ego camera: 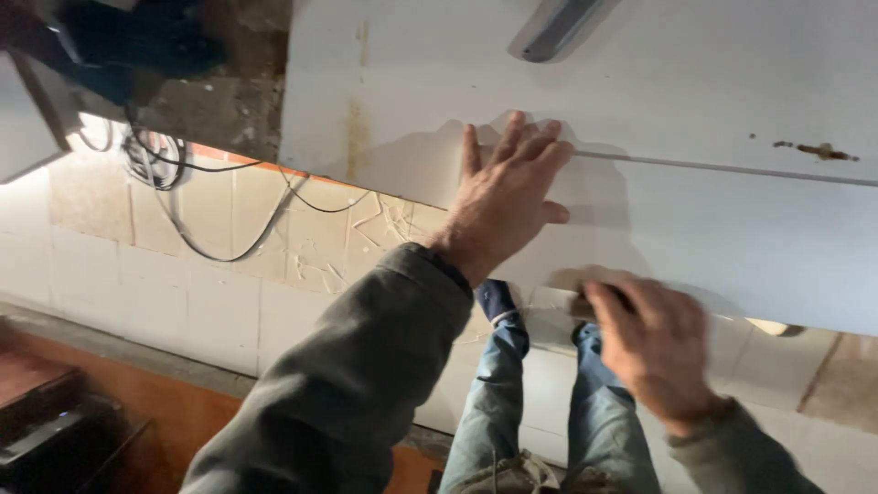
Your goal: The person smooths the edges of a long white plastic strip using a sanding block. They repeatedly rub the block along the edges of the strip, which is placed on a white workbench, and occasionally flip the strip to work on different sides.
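Hands (585, 265) (two) on one cabinet (695, 101).

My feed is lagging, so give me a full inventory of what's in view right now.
White flat cabinet panel: one, white with rust stains, upper right, seam across it.
Grey metal handle: one, top centre on the panel.
Black loose cables: a bundle, hanging upper left.
Cream wall tiles: many, some cracked, left and centre.
Brown wooden counter: one, lower left.
Blue jeans legs: two, another person's, bottom centre.
Left hand: flat on the panel, grey-green sleeve.
Right hand: blurred, at the panel's lower edge; whether it holds something is unclear.
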